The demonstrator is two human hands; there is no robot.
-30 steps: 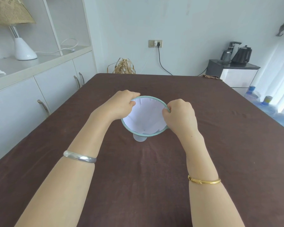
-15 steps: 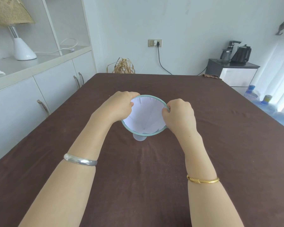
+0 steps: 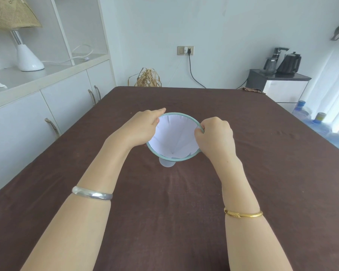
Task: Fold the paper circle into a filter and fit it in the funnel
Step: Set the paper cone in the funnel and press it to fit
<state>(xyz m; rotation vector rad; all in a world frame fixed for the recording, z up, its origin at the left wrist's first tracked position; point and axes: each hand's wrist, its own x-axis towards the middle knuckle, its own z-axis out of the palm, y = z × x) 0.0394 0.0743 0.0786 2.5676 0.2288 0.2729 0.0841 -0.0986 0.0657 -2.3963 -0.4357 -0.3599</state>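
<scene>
Since a second ago, the forefinger of the left hand (image 3: 143, 127) has been straightened and is now laid along the far-left part of the rim, where it was curled before; the rest is barely altered. The funnel (image 3: 186, 116) (pale green at the rim, translucent at the spout) is held upright near the middle of the table (image 3: 184, 222), which is covered in a dark brown cloth, with the spout just above or on the cloth; which cannot be told. The white paper filter (image 3: 174, 133) is seated inside the funnel as a cone, its point down at the throat and its creases visible on the near-right side. The left hand is closed on the left side of the rim, thumb inside against the paper. The right hand (image 3: 215, 137) is curled into a near fist at the right side of the rim, which is pinched between thumb and fingertips. A silver bangle (image 3: 92, 194) is worn on the left forearm and a gold bangle (image 3: 243, 214) on the right. A white cabinet (image 3: 47, 106) stands along the table's left edge.
</scene>
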